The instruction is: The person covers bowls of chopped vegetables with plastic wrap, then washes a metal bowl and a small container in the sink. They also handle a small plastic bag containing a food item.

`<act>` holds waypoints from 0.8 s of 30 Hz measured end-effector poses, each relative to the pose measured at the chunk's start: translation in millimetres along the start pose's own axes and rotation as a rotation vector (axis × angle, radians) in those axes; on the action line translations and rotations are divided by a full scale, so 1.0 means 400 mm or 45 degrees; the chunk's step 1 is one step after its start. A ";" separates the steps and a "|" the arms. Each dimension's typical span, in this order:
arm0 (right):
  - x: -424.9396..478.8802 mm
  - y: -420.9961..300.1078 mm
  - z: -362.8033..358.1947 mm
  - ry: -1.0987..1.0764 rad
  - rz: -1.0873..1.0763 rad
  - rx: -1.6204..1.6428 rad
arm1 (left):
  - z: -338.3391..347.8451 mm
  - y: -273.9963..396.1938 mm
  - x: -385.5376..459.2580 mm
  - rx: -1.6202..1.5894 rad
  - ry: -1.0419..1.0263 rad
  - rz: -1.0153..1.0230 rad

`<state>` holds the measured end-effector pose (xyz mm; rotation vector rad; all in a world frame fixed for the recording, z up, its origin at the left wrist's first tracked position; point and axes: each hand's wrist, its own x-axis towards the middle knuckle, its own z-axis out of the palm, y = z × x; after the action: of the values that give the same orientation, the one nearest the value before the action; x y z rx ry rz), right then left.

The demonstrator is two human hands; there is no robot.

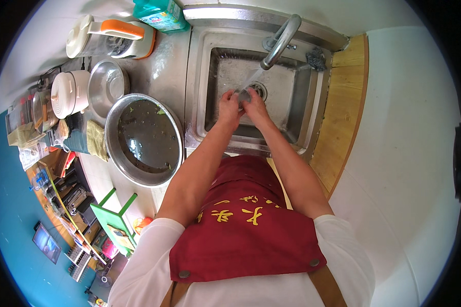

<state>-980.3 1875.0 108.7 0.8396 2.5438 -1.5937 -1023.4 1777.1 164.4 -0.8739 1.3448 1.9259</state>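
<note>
Over the stainless steel sink [292,82], both my hands hold a small cup-like vessel [244,98], greyish and perhaps clear; its exact kind cannot be made out. My left hand [229,109] grips its left side and my right hand [256,108] its right side. A stream of water [252,78] runs from the curved metal faucet [282,42] down onto the vessel and my fingers. Just beyond my right hand is the sink's drain [260,89], partly hidden by that hand.
Left of the sink stands a large metal basin [111,153] of dark water with green bits afloat. Behind it are a shallow metal bowl [106,86], a white lidded pot [70,94], a blender-like jug [111,38] and a teal bottle [163,15]. A scouring pad [315,59] lies on the sink's rim.
</note>
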 end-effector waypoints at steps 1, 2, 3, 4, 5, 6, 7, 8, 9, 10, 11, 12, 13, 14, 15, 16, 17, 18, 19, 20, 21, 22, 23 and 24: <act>0.009 -0.023 -0.022 -0.062 0.028 -0.036 | 0.007 -0.002 -0.014 0.042 0.003 0.016; 0.017 -0.048 -0.043 -0.124 0.057 -0.073 | 0.000 0.003 -0.030 -0.074 -0.010 -0.054; 0.033 -0.063 -0.071 -0.248 0.044 -0.132 | 0.003 0.022 -0.047 -0.192 -0.039 -0.128; 0.053 -0.077 -0.092 -0.379 0.029 -0.195 | 0.003 0.037 -0.050 -0.317 -0.064 -0.200; 0.069 -0.091 -0.118 -0.509 0.016 -0.259 | -0.003 0.032 -0.030 -0.371 -0.106 -0.246; 0.068 -0.098 -0.140 -0.495 -0.097 -0.151 | -0.012 0.031 -0.026 -0.427 -0.137 -0.290; 0.076 -0.107 -0.168 -0.491 -0.088 -0.178 | -0.012 0.026 -0.020 -0.483 -0.168 -0.335; 0.083 -0.113 -0.204 -0.488 -0.079 -0.206 | -0.012 0.012 -0.020 -0.474 -0.151 -0.391; 0.091 -0.110 -0.240 -0.483 -0.070 -0.233 | -0.004 0.012 -0.017 -0.491 -0.185 -0.415; 0.126 -0.084 -0.278 -0.017 -0.285 -0.346 | 0.000 0.010 -0.013 -0.513 -0.215 -0.435; 0.165 -0.053 -0.320 0.447 -0.503 -0.445 | 0.002 0.010 -0.006 -0.539 -0.242 -0.451; 0.180 -0.116 -0.398 0.551 -0.478 -0.651 | -0.006 0.013 0.000 -0.572 -0.254 -0.463; 0.202 -0.137 -0.471 0.628 -0.490 -0.851 | -0.006 0.019 -0.001 -0.587 -0.274 -0.490; 0.237 -0.133 -0.523 0.705 -0.498 -1.051 | -0.009 0.026 0.001 -0.599 -0.295 -0.519; 0.270 -0.107 -0.548 0.616 -0.412 -1.114 | -0.008 0.029 0.007 -0.597 -0.294 -0.511; 0.304 -0.082 -0.563 0.516 -0.331 -1.169 | -0.013 0.030 0.011 -0.600 -0.284 -0.498; 0.331 -0.053 -0.586 0.451 -0.374 -1.175 | -0.022 0.024 0.009 -0.607 -0.260 -0.484; 0.353 -0.020 -0.605 0.380 -0.418 -1.173 | -0.010 0.032 -0.002 -0.588 -0.166 -0.512; 0.362 0.004 -0.600 0.314 -0.459 -1.165 | 0.003 0.040 -0.015 -0.611 -0.086 -0.525; 0.363 0.008 -0.583 0.231 -0.418 -1.110 | -0.001 0.038 -0.015 -0.640 -0.087 -0.536; 0.359 0.005 -0.573 0.156 -0.373 -1.060 | -0.008 0.037 -0.011 -0.666 -0.096 -0.551; 0.354 -0.018 -0.561 0.082 -0.336 -1.019 | -0.019 0.032 -0.003 -0.670 -0.080 -0.551; 0.318 -0.026 -0.521 -0.058 -0.395 -0.919 | -0.032 0.026 0.003 -0.672 -0.065 -0.554; 0.257 -0.066 -0.475 -0.185 -0.452 -0.828 | -0.033 0.021 0.016 -0.673 -0.067 -0.559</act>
<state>-1031.5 2069.7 191.0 0.2069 2.9154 -0.7160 -1031.6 1763.1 160.1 -1.2359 0.5396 1.9436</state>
